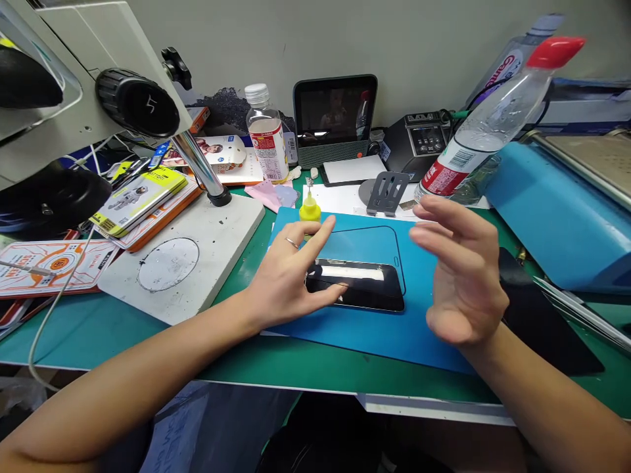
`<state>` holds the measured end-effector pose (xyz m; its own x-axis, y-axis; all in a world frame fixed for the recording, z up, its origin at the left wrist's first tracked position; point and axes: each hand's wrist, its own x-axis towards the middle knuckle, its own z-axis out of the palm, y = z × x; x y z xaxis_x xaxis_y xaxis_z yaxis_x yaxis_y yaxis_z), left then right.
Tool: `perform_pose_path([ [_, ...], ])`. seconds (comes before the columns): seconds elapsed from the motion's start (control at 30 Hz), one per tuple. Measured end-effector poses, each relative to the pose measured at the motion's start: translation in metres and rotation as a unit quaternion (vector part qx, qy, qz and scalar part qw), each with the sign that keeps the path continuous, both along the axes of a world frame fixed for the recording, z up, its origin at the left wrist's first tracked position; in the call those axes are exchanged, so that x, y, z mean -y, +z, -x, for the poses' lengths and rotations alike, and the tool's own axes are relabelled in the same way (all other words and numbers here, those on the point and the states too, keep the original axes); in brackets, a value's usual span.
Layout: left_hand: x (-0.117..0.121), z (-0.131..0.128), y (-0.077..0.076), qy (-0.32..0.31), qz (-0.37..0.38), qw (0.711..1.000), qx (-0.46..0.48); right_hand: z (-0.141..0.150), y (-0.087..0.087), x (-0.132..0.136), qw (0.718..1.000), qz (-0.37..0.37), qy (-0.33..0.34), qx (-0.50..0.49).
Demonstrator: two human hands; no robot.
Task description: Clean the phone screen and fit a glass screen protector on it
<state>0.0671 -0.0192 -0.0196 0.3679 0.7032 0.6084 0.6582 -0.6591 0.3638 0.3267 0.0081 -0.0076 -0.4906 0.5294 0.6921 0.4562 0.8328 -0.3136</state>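
Observation:
A black smartphone (pixel 372 294) lies face up on a blue mat (pixel 359 338), its glossy screen reflecting a white strip of light. Just behind it, partly overlapped in view, is a transparent screen protector (pixel 367 243) with a thin black border. My left hand (pixel 293 276) is over the phone's left end, fingers spread and thumb stretched across the screen; whether the thumb touches the glass I cannot tell. To the right of the phone, my right hand (pixel 461 269) is raised above the mat, its fingers bent and apart with nothing held. A yellow-capped dropper bottle (pixel 310 209) stands beyond my left hand.
A microscope stand (pixel 217 263) fills the left, beside boxes (pixel 142 200). At the back are a drink bottle (pixel 269 144), a dark display (pixel 335 112) and a metal phone stand (pixel 388 194). A red-capped bottle (pixel 473 151) and a blue machine (pixel 557 217) stand right.

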Motion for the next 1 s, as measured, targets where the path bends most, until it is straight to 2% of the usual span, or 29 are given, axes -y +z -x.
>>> perform_pose_path([
  [0.07,-0.001,0.002,0.0,0.008,-0.011,1.0,-0.021,0.001,0.001,0.0,0.997,-0.066,0.023,-0.028],
  [0.27,-0.002,0.004,0.0,0.016,-0.031,0.998,-0.058,0.004,0.011,0.0,0.993,-0.105,0.046,0.039],
  [0.4,-0.001,0.004,0.002,0.017,-0.028,0.998,-0.049,0.005,0.014,-0.002,0.99,-0.112,0.05,0.068],
  [1.0,-0.001,0.005,0.005,0.011,-0.014,0.999,-0.046,0.005,0.015,-0.008,0.99,-0.114,0.042,0.065],
])
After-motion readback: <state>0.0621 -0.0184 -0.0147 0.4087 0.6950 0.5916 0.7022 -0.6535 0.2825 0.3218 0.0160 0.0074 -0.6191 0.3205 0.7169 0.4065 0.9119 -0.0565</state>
